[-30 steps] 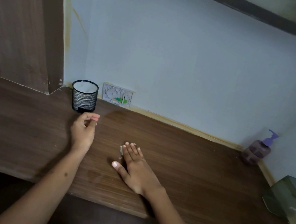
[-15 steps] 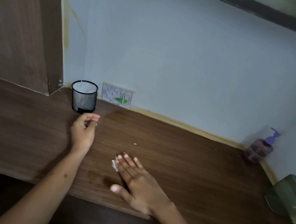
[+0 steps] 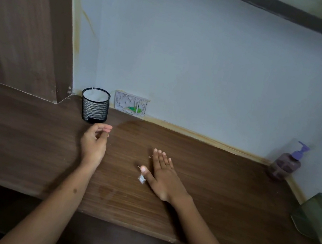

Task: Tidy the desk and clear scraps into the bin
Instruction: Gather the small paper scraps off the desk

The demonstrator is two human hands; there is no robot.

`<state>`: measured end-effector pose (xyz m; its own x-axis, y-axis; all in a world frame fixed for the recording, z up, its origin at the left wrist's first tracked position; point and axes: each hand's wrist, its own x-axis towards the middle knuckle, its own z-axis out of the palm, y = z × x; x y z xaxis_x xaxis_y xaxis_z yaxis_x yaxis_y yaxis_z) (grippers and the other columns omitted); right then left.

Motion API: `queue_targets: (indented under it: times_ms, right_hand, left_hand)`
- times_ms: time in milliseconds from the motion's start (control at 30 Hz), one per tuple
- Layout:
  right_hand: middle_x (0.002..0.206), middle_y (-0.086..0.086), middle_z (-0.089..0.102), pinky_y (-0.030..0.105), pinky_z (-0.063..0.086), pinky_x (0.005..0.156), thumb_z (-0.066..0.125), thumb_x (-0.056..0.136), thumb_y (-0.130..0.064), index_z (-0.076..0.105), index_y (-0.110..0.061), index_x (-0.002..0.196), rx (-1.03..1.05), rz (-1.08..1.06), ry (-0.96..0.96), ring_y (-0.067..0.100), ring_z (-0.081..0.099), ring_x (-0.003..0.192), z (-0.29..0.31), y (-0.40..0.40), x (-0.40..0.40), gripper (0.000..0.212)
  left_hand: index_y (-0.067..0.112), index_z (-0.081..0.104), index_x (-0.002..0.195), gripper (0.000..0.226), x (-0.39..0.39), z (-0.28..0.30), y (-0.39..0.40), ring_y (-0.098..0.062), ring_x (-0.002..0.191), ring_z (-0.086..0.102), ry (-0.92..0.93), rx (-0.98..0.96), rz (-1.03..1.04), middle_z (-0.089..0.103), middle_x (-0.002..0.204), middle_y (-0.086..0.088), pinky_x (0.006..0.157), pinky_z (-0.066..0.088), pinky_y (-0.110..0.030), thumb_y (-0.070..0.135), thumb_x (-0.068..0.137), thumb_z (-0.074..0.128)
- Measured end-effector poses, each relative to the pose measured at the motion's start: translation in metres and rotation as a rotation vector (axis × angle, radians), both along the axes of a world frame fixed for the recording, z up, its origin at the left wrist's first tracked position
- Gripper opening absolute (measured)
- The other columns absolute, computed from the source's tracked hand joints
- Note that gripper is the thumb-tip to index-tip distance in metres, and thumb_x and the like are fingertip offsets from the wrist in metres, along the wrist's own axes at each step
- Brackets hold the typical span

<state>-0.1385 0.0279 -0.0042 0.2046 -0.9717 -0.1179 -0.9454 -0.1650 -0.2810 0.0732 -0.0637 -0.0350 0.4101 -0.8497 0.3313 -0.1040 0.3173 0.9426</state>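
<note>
Head view shows the sweeping step: the right hand (image 3: 161,173) lies flat, fingers spread, on the surface (image 3: 220,184), a white scrap (image 3: 142,179) touching its thumb at nine o'clock. The left hand (image 3: 94,143) is loosely curled, its contents unclear, just below the mesh bin (image 3: 95,104). Next, pinching the scrap looks necessary. The soap bottle (image 3: 287,163) and green container (image 3: 318,216) stand well apart, obstructing nothing.

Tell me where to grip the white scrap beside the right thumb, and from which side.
Pinch the scrap across its crumpled middle, coming straight down from above. It is a small, low wad lying loose on the desk, so there is no edge to get under. The right hand lies flat beside it, thumb nearest, so thumb and forefinger are probably handiest.
</note>
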Motion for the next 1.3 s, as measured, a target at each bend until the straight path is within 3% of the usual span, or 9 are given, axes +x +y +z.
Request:
queue_targets:
  times_ms: [233, 467, 767, 833, 900, 967, 1033, 1167, 1300]
  right_hand:
    - [0.162, 0.006, -0.004, 0.025, -0.011, 0.117, 0.008, 0.086, -0.072, 0.005, -0.008, 0.153, 0.022, 0.134, -0.006, 0.012, -0.009, 0.148, 0.005, -0.004, 0.027, 0.092]
    - [0.161, -0.002, -0.004, 0.026, -0.012, 0.119, 0.016, 0.096, -0.063, 0.003, -0.013, 0.154, -0.119, 0.414, 0.130, 0.008, -0.011, 0.148, -0.004, 0.054, 0.017, 0.078]
    - [0.161, 0.001, -0.009, 0.025, -0.012, 0.114, -0.006, 0.075, -0.073, 0.001, -0.015, 0.154, -0.008, -0.169, 0.187, 0.010, -0.012, 0.147, 0.005, 0.030, -0.105, 0.098]
    - [0.160, -0.002, -0.010, 0.024, -0.011, 0.115, 0.005, 0.086, -0.067, 0.005, -0.017, 0.154, 0.005, -0.191, 0.119, 0.007, -0.013, 0.145, 0.006, 0.031, -0.123, 0.084]
    - [0.159, -0.007, -0.008, 0.026, -0.007, 0.119, 0.027, 0.103, -0.039, 0.008, -0.019, 0.153, -0.015, -0.136, 0.045, 0.003, -0.010, 0.144, 0.008, 0.036, -0.130, 0.057]
    - [0.158, -0.011, -0.001, 0.022, -0.003, 0.119, 0.036, 0.102, -0.008, 0.012, -0.022, 0.153, -0.057, -0.089, 0.013, 0.000, -0.003, 0.144, 0.007, 0.037, -0.133, 0.058]
    - [0.158, -0.010, 0.011, 0.016, 0.001, 0.116, 0.039, 0.097, 0.005, 0.022, -0.022, 0.151, -0.093, -0.097, 0.006, 0.002, 0.009, 0.144, 0.005, 0.032, -0.136, 0.063]
    - [0.147, -0.003, 0.045, 0.020, 0.026, 0.114, 0.046, 0.093, 0.006, 0.049, -0.018, 0.140, -0.184, -0.217, -0.055, 0.009, 0.042, 0.135, -0.001, 0.017, -0.135, 0.052]
    - [0.118, 0.003, 0.069, 0.022, 0.050, 0.094, 0.052, 0.092, 0.003, 0.063, -0.020, 0.126, -0.318, -0.446, -0.194, 0.010, 0.065, 0.105, -0.006, 0.002, -0.116, 0.042]
  left_hand:
    - [0.012, 0.066, 0.090, 0.025, 0.001, -0.002, -0.001, -0.013, 0.076, 0.060, -0.009, 0.006, -0.002, 0.067, 0.091, -0.009, 0.072, 0.047, -0.010, -0.008, 0.088, 0.051]
    - [0.014, 0.067, 0.088, 0.025, 0.003, -0.007, -0.004, -0.022, 0.082, 0.063, -0.019, 0.038, -0.005, 0.068, 0.089, -0.005, 0.083, 0.051, -0.040, -0.006, 0.087, 0.052]
    - [0.019, 0.066, 0.086, 0.028, 0.002, -0.005, -0.002, -0.023, 0.084, 0.063, -0.018, 0.060, -0.022, 0.067, 0.088, -0.004, 0.081, 0.050, -0.037, -0.006, 0.087, 0.053]
    - [0.018, 0.066, 0.086, 0.027, 0.001, -0.004, -0.001, -0.023, 0.084, 0.063, -0.024, 0.057, -0.022, 0.068, 0.089, -0.005, 0.081, 0.049, -0.035, -0.006, 0.087, 0.053]
    - [0.018, 0.066, 0.087, 0.027, 0.001, -0.004, -0.001, -0.022, 0.084, 0.063, -0.035, 0.060, -0.024, 0.069, 0.091, -0.007, 0.082, 0.050, -0.036, -0.005, 0.087, 0.053]
    - [0.019, 0.065, 0.086, 0.027, 0.002, -0.005, -0.002, -0.023, 0.085, 0.063, -0.035, 0.061, -0.032, 0.068, 0.091, -0.005, 0.083, 0.051, -0.038, -0.005, 0.087, 0.054]
    - [0.020, 0.065, 0.085, 0.028, 0.002, -0.005, -0.001, -0.026, 0.086, 0.064, -0.036, 0.058, -0.039, 0.068, 0.090, -0.005, 0.083, 0.050, -0.038, -0.006, 0.087, 0.054]
    - [0.024, 0.064, 0.083, 0.031, 0.002, -0.004, 0.001, -0.030, 0.089, 0.065, -0.029, 0.056, -0.039, 0.068, 0.091, -0.005, 0.083, 0.051, -0.039, -0.005, 0.088, 0.054]
    - [0.028, 0.063, 0.082, 0.034, 0.003, -0.005, 0.000, -0.031, 0.089, 0.065, -0.032, 0.058, -0.037, 0.068, 0.090, -0.003, 0.086, 0.051, -0.043, -0.004, 0.087, 0.054]
